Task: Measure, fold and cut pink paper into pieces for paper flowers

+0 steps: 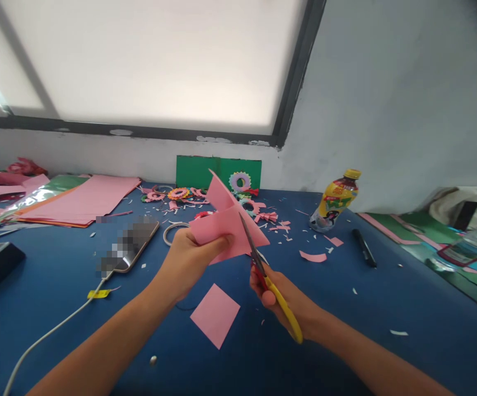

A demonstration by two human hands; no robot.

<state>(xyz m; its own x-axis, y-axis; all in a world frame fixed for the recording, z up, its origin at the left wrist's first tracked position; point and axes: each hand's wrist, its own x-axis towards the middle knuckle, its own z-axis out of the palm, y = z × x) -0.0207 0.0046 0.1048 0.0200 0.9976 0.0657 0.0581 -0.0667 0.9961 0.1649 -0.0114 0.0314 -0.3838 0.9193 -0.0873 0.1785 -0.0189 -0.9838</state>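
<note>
In the head view, the pink paper point(238, 234) was above the surface point(181, 363), held between the hands. The left hand point(184, 261) pinched its lower left part, thumb on the near face and the other fingers mostly hidden behind, closed with just the sheet between. The right hand point(286, 286) had its fingers wrapped around the handles of the scissors point(287, 314); their blades lay close together against the paper's right side.

The paper looked light and thin, with a flap standing up, so it would likely bend or crease under a hard grip and tear if pulled. A flat, gentle pinch near an edge, well away from the blades, seemed the best hold. The scissors looked stiff and firm, best held by the handles.

A pink square point(215, 316) lay flat below the hands; the phone point(140, 247) was to the left, the bottle point(335, 201) and marker point(364, 247) to the right.
</note>
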